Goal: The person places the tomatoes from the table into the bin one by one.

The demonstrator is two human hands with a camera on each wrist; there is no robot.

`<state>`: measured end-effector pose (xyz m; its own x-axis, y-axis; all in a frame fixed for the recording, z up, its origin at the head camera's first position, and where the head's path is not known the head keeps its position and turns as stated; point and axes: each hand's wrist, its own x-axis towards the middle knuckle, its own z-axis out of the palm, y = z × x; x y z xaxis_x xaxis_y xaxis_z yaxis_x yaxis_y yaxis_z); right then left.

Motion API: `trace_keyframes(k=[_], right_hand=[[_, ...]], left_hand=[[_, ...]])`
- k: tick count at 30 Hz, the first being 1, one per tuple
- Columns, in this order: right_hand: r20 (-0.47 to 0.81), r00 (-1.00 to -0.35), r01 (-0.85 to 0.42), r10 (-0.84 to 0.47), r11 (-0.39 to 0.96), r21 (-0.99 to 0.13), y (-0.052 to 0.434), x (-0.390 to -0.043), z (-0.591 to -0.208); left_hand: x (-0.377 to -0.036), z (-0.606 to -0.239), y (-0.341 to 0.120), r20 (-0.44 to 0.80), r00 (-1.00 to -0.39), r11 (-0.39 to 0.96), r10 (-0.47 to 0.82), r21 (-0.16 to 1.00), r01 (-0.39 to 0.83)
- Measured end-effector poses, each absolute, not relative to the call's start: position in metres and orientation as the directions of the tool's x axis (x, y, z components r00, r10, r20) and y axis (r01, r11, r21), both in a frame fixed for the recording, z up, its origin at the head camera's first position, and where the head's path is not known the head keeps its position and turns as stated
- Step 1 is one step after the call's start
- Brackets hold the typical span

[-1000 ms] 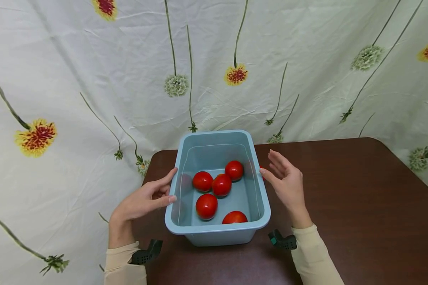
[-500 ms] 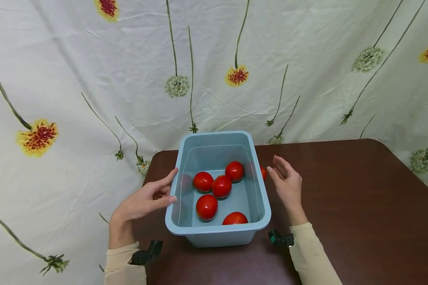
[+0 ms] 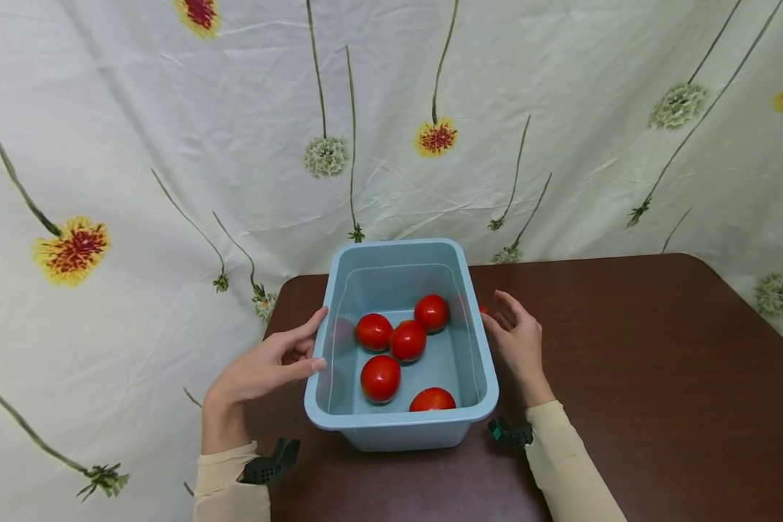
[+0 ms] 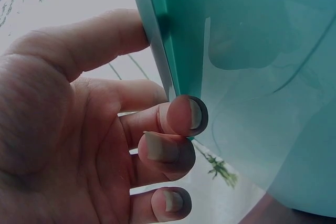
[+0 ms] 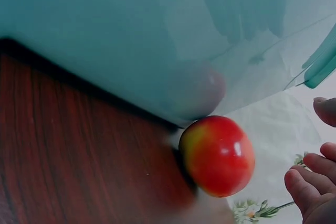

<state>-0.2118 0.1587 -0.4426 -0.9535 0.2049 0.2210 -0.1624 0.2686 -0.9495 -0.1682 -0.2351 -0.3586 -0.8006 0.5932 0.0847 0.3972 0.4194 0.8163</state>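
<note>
Left hand [image 3: 261, 366] rests open against the left wall of the blue tub [image 3: 398, 424], fingertips touching the rim. Right hand [image 3: 518, 344], fingers loosely spread and holding nothing, sits just beside a tomato [image 5: 218, 156] lying on the brown table [image 3: 626, 362] against the tub's right wall. Five tomatoes [image 3: 380, 378] lie inside the tub.

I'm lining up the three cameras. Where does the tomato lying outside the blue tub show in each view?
Head: the loose tomato is a red sliver by the tub's right wall, mostly hidden behind the right hand.
Left wrist: not in it.
Right wrist: the tomato sits at centre on the table, against the tub wall, near the fingertips.
Shared landmark: the blue tub.
</note>
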Motion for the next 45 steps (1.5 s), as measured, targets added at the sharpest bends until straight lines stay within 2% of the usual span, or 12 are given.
trace_keyframes(k=[13,26,38,45], right_hand=[[0.163,-0.969,-0.094,0.185,0.333,-0.938,0.158,-0.231,-0.461],[0.108,-0.980,-0.022,0.164,0.458,-0.889,0.165,-0.242,-0.481],[0.086,-0.991,-0.027,0.098,0.489,-0.872,0.161,-0.245,-0.488],[0.073,-0.991,-0.015,0.113,0.445,-0.895,0.159,-0.246,-0.490]], left_hand=[[-0.171,-0.359,-0.234,0.085,-0.789,0.403,0.608,0.823,0.399],[-0.171,-0.359,-0.231,0.092,-0.789,0.405,0.608,0.819,0.407],[-0.170,-0.362,-0.237,0.120,-0.799,0.415,0.589,0.804,0.426],[-0.172,-0.364,-0.240,0.138,-0.801,0.373,0.582,0.830,0.414]])
